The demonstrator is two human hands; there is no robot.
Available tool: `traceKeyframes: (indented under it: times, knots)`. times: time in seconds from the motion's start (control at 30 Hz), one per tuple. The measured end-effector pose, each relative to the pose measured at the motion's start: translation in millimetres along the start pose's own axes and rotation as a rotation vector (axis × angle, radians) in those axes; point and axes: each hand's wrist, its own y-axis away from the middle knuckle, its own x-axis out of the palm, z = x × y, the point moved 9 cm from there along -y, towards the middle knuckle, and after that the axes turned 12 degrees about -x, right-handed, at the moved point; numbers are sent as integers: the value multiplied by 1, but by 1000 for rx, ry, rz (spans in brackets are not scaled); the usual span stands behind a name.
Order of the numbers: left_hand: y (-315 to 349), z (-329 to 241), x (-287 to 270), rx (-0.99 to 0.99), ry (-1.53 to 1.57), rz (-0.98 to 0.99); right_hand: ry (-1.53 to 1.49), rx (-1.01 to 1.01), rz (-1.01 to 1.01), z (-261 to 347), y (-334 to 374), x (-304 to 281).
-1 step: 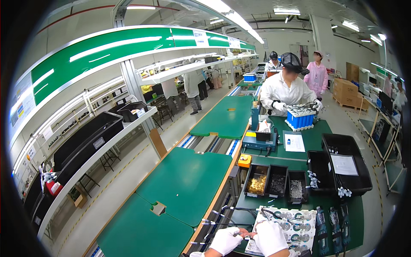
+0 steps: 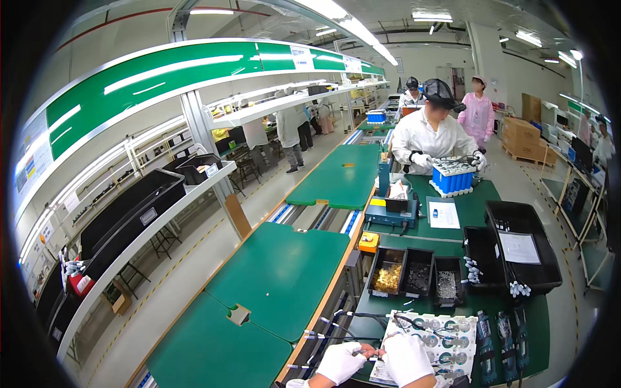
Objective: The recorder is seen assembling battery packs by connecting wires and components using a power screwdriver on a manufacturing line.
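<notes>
My left hand (image 2: 341,364), in a white glove with bare fingertips, is closed in a pinch at the left edge of a white-topped battery pack (image 2: 460,367). My right hand (image 2: 406,359), gloved the same way, pinches from the other side, over the pack. The fingertips of both hands nearly meet; the small thing between them, perhaps a cable end, cannot be made out. Black cables (image 2: 362,315) with white-sleeved ends stretch left from the pack. Round metal-coloured contacts and dark wires cover its top, partly hidden by my right hand.
Beside the pack lie several teal-and-black power screwdrivers (image 2: 486,349). Beyond it stand small black bins of brass-coloured parts (image 2: 388,278), dark parts (image 2: 418,275) and silver screws (image 2: 447,284), plus a large black tray (image 2: 543,278). Left runs a conveyor with green boards (image 2: 278,265). A co-worker (image 2: 436,139) handles a blue pack.
</notes>
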Motion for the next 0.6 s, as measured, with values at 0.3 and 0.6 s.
traceKeyframes:
  times: [0.3,0.6]
  knots:
    - [-8,-1,1,15,141,35,9,-122,-154,9,1,-1]
    - [-30,26,21,45,431,126,79,23,125,-10,-2,29]
